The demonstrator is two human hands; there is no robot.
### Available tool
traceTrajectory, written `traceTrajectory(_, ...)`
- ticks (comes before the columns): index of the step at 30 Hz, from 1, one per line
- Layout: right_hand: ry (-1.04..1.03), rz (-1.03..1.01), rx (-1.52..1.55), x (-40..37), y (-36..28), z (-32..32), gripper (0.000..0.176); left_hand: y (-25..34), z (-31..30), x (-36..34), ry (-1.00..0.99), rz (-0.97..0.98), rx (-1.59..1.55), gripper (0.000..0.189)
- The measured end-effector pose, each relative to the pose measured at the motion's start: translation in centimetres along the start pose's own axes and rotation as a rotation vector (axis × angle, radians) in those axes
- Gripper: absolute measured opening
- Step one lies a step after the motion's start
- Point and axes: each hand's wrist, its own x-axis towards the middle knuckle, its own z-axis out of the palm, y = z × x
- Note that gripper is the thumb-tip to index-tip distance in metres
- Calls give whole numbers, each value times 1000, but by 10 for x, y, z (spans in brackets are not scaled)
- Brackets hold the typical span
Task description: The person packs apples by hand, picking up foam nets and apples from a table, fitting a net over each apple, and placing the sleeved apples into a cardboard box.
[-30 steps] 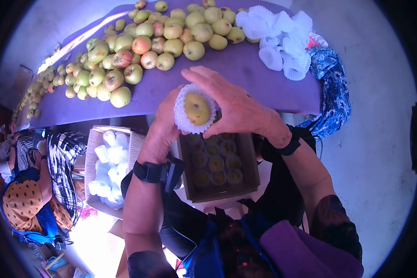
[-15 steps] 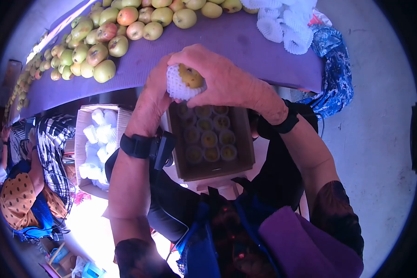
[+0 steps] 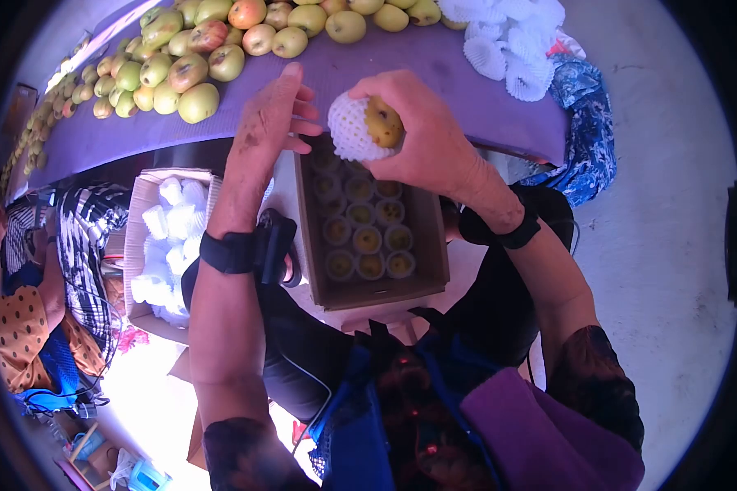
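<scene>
My right hand (image 3: 422, 123) grips an apple (image 3: 382, 123) that sits in a white foam net sleeve (image 3: 350, 129), with its yellow-brown end showing. To the left of it, my left hand (image 3: 276, 114) is held with its fingers apart and nothing in them. Below both hands stands a cardboard box (image 3: 430, 270) with rows of apples in foam sleeves (image 3: 368, 240). Many loose yellow-green and reddish apples (image 3: 188, 74) lie on the purple-covered table (image 3: 319, 78) beyond my hands.
Empty foam sleeves (image 3: 512, 41) are heaped at the table's right end, by a blue patterned cloth (image 3: 585, 131). A second box (image 3: 139, 245) of white foam sleeves (image 3: 176, 221) stands on the left. A person in a spotted orange garment (image 3: 20, 327) is at far left.
My left hand has let go of the sleeved apple and moved left, its fingers opening. My right hand has carried the apple slightly right.
</scene>
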Motion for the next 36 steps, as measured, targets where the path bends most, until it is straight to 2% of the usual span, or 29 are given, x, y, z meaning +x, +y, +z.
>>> traceTrajectory(2,-51,46,-8,-13,-1,5,58,3,-7,-6,74,189,124,50)
traceTrajectory(4,-102,90,-9,-31,2,21,58,6,-12,-11,82,199,128,46)
traceTrajectory(6,-212,250,-4,-51,11,42,60,8,-18,-16,90,211,134,42)
traceTrajectory(7,-211,247,-7,-61,19,56,60,9,-20,-19,61,215,107,39)
traceTrajectory(9,-288,401,-31,-81,41,88,64,10,-22,-25,29,221,78,37)
traceTrajectory(10,-288,401,-33,-88,53,101,64,12,-23,-29,13,225,72,33)
traceTrajectory(12,-381,577,-74,-102,77,128,67,16,-24,-36,-5,223,67,30)
traceTrajectory(16,-363,640,-150,-140,134,185,63,18,-27,-45,12,234,120,25)
traceTrajectory(18,-292,553,-234,-152,147,202,59,23,-26,-52,31,236,152,25)
traceTrajectory(20,-299,584,-263,-159,156,218,59,34,-22,-63,65,52,96,19)
traceTrajectory(21,-307,602,-299,-159,157,224,58,32,-21,-65,54,44,105,19)
traceTrajectory(25,-278,789,-104,-161,158,235,58,25,-18,-67,25,134,141,11)
traceTrajectory(27,-281,796,-112,-164,158,235,59,19,-17,-67,-1,208,222,13)
traceTrajectory(29,-285,789,-90,-165,164,236,59,17,-15,-67,-7,167,219,14)
traceTrajectory(31,-290,778,-68,-164,169,238,59,10,-15,-64,-35,289,326,15)
traceTrajectory(36,-228,685,-170,-163,174,248,54,13,-8,-62,-49,300,435,16)
